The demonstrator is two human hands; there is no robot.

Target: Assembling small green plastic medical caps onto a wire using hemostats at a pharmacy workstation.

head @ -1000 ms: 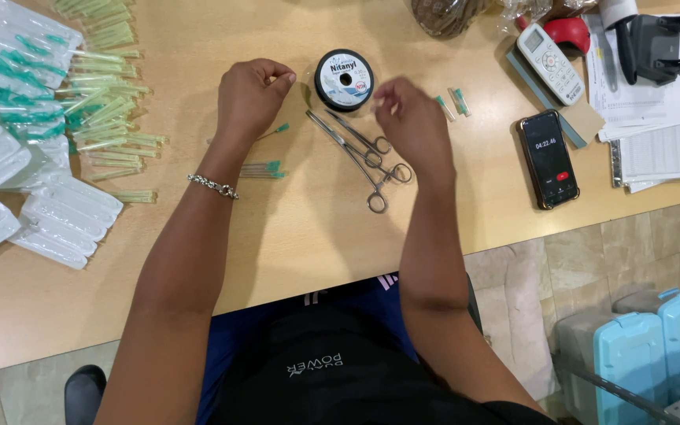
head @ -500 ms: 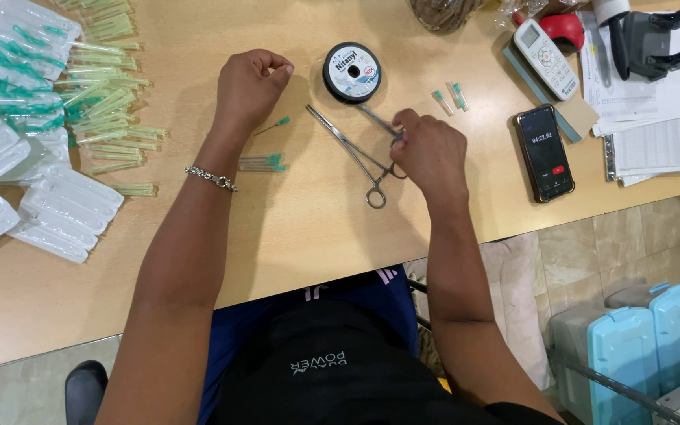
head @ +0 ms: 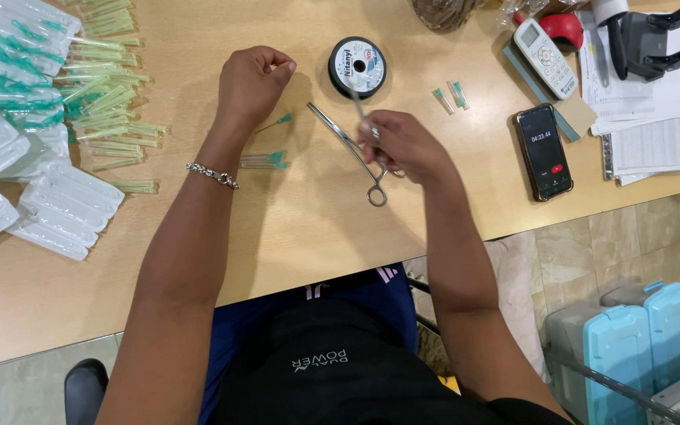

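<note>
Shiny metal forceps (head: 353, 149) are gleaming on the smooth, matt wooden tabletop (head: 308, 228); at twelve o'clock, the glossy black plastic spool (head: 357, 67) is catching light.

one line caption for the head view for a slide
Seated person's right hand lifts metal forceps beside a black spool; left hand pinches closed above green-tipped needles.

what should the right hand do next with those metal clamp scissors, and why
Probably close the right hand on the silver scissor-handled metal forceps and lift them: its fingers sit at the ring handles while the tips lie on the wooden table, below the round black thread spool.
</note>
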